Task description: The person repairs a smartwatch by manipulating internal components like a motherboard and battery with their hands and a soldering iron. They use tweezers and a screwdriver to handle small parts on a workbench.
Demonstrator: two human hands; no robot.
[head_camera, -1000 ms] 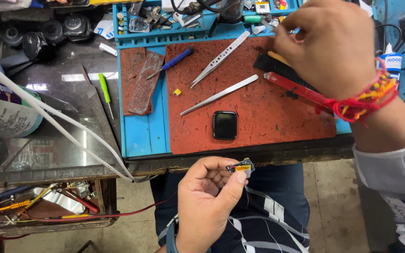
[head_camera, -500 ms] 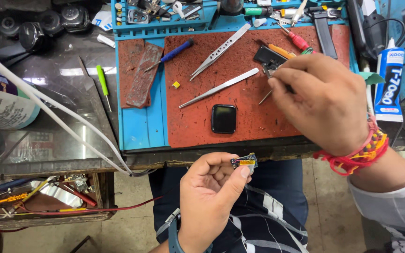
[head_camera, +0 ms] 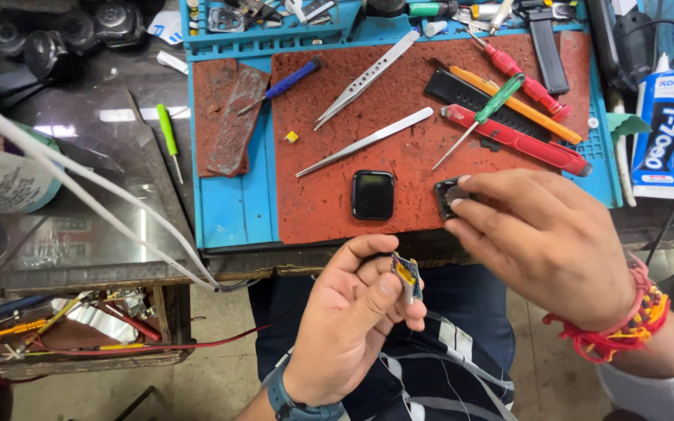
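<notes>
**Two small parts, one in each hand**

While the left hand hangs below the near edge of the bench, its thumb and fingertips are pinched together on a small flat component with a yellow face and metal frame, held edge-up, apparently so that its face can be seen. The right hand reaches over the near edge of the red rubber work mat, fingertips closed on a small dark squarish part that rests on the mat, probably to steady it or lift it. Just left of that part lies a black rounded-square smartwatch body, screen up. Farther back on the mat lie two steel tweezers, a green-handled screwdriver and a long red-handled tool, all within easy reach. A blue silicone tray mat frames the red one; a white glue tube stands at the right edge. Beneath the bench, an open drawer holds loose wires.
</notes>
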